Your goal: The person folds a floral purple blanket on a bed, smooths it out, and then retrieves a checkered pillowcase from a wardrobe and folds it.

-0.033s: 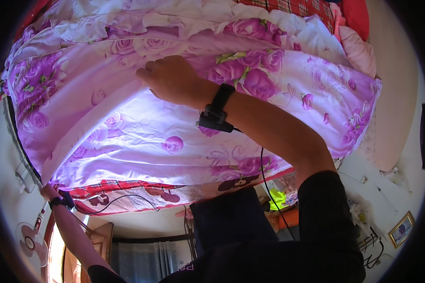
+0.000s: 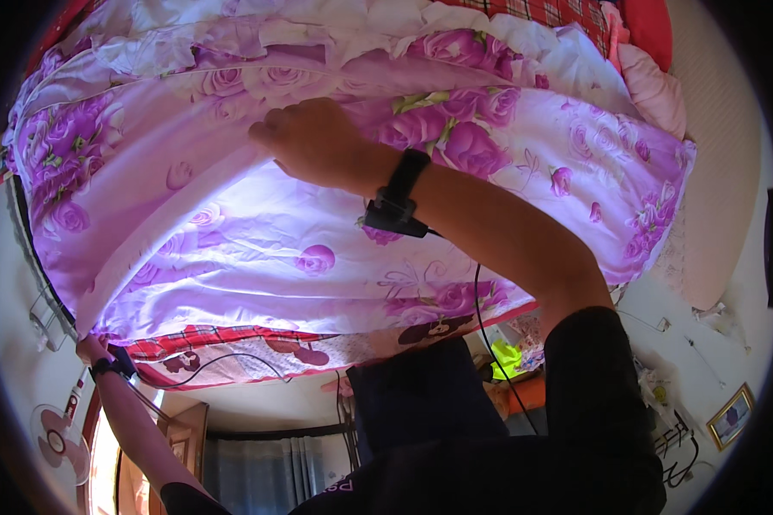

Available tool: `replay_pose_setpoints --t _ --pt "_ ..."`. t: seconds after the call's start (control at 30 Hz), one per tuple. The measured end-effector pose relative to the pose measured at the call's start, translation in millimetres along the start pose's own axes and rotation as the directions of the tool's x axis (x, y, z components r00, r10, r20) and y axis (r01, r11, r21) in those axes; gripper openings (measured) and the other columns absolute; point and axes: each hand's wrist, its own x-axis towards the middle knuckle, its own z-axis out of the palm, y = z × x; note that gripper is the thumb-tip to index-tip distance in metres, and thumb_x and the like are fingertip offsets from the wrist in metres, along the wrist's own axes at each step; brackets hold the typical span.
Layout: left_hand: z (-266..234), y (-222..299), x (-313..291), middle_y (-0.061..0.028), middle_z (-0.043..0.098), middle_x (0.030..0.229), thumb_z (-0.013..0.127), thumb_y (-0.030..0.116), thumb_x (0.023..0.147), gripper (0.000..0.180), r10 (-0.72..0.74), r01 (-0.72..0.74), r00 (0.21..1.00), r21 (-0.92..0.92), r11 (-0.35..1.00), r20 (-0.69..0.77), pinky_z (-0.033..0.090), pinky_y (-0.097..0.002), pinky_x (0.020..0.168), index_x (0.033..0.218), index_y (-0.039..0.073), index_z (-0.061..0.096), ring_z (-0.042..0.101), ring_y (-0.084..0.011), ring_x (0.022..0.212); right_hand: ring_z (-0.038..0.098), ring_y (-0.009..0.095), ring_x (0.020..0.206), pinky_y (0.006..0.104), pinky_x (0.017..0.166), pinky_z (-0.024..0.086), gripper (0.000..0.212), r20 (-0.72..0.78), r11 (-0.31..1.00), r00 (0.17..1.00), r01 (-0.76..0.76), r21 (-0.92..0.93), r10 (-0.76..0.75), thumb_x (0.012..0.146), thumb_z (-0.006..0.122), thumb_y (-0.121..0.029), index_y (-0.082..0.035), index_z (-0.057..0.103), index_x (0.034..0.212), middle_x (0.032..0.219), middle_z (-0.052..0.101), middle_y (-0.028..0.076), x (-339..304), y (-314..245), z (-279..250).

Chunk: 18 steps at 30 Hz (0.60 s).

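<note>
Gripping the sheet [image 2: 292, 227] (rose-printed) are 2 hands [image 2: 311, 142] [image 2: 93, 350].

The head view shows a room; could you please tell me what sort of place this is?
Most likely a bedroom in a home: a large rose-print sheet lies over layered bedding, and a grey-blue curtain hangs beyond.

Right hand [image 2: 309, 142] curled atop a bent right arm [image 2: 507, 223]; left hand [image 2: 93, 349] at the end of an outstretched left arm [image 2: 142, 429].
</note>
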Motion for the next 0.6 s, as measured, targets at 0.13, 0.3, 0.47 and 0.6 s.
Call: replay_pose_setpoints --t 0.13,0.3,0.47,0.6 --pt "-46.3 7.5 39.5 -0.0125 0.069 0.078 0.063 0.036 0.08 0.037 0.456 -0.35 0.843 0.355 0.867 -0.284 0.055 -0.0388 0.059 0.079 -0.001 0.064 0.067 -0.0262 0.067 0.063 0.028 0.068 0.0396 0.058 0.05 0.012 0.055 0.998 0.998 -0.001 0.063 -0.002 0.077 0.058 -0.014 -0.006 0.059 0.086 0.074 0.061 0.009 -8.5 4.5 -12.5" --pt "-142.7 125.4 64.4 -0.0135 0.069 0.085 0.05 0.034 0.089 0.034 0.876 -0.774 0.315 0.435 0.46 -0.365 0.052 -0.0439 0.063 0.092 0.006 0.067 0.066 -0.0305 0.076 0.062 0.025 0.069 0.0399 0.059 0.048 0.01 0.001 0.976 0.977 -0.211 0.061 0.211 0.079 0.062 -0.015 -0.007 0.058 0.082 0.073 0.059 0.009 -9.0 12.7 -43.8" --pt "-140.7 293.5 146.6 -0.0177 0.067 0.089 0.051 0.033 0.086 0.033 0.762 -0.754 0.646 0.191 0.628 0.045 0.051 -0.0487 0.068 0.099 0.007 0.066 0.064 -0.0364 0.079 0.064 0.03 0.071 0.041 0.062 0.051 0.019 -0.196 0.972 0.96 -0.218 -0.085 0.198 0.084 0.06 -0.025 -0.007 0.061 0.09 0.078 0.063 0.012 40.2 78.3 -85.0" --pt "-1.5 355.7 63.7 -0.019 0.062 0.101 0.05 0.02 0.083 0.033 0.804 -0.813 0.583 0.089 0.576 0.118 0.048 -0.0472 0.079 0.111 0.005 0.06 0.06 -0.0362 0.092 0.062 0.033 0.081 0.041 0.072 0.049 0.029 -0.168 0.934 0.921 -0.336 0.117 0.353 0.085 0.062 -0.028 -0.004 0.06 0.101 0.087 0.062 0.016 41.4 109.2 -79.2"
